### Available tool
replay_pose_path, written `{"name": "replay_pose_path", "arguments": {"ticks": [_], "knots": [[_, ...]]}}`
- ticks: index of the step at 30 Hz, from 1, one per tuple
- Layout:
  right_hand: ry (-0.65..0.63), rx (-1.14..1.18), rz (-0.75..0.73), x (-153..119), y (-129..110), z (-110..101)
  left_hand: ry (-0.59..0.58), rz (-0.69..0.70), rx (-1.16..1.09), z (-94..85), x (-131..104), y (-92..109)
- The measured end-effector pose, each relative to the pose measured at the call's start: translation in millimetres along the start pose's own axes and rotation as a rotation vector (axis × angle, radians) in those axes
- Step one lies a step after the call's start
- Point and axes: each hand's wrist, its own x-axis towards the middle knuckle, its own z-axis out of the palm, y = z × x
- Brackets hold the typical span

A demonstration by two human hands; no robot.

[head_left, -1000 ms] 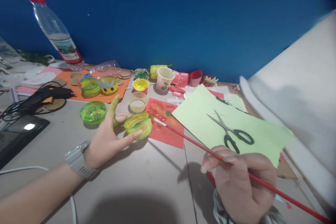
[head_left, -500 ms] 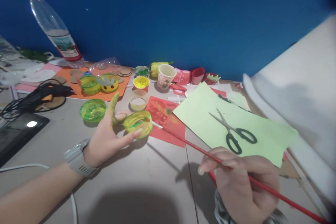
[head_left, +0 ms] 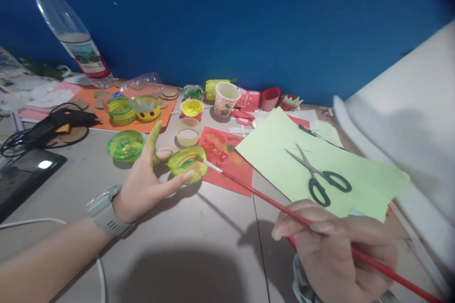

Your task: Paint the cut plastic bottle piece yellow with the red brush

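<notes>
A small clear plastic cup, like a cut bottle bottom, painted yellow and green [head_left: 185, 177], is tilted between the thumb and fingers of my left hand [head_left: 147, 182]. That hand has yellow-green paint along its raised index finger. My right hand [head_left: 337, 241] grips a red-handled paintbrush [head_left: 263, 195], its bristle tip at the cup's near-right rim. A second red stick shows below that hand, mostly hidden by it. Left of the held cup sits a green painted cup [head_left: 126, 147]. Behind it lies red paper [head_left: 231, 170] smeared with paint.
Scissors [head_left: 316, 175] lie on light green paper [head_left: 277, 161] at the right. A roll of tape [head_left: 188, 139], a yellow paint cup [head_left: 192, 109] and a paper cup [head_left: 225, 99] stand behind. At the left are a bottle [head_left: 81, 52], a glue gun [head_left: 74, 118] and a phone [head_left: 31, 180].
The view has shifted slightly. My right hand and the brush sit a little further right and lower in view; the brush tip stays at the cup's rim, and my left hand keeps its hold.
</notes>
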Motion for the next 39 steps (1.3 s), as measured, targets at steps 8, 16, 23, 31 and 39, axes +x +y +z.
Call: {"name": "replay_pose_path", "arguments": {"ticks": [8,16,23,31,39], "knots": [[-0.014,-0.028,-0.010,-4.9,4.1,-4.3,-0.015,0.011,-0.002,0.3,0.7,-0.2],[0.047,-0.056,0.000,-4.3,2.6,-3.7,0.016,0.020,0.013,0.1,0.9,-1.7],[0.195,-0.031,0.060,2.8,-1.1,0.3,-0.097,0.013,-0.174,-4.3,0.0,0.9],[0.046,0.016,-0.026,11.7,-11.4,6.4,-0.199,-0.010,-0.362,-6.2,0.4,-1.0],[-0.003,-0.048,-0.016,9.8,-12.1,1.2,-0.195,0.001,-0.316,-5.9,1.1,0.2]]}}
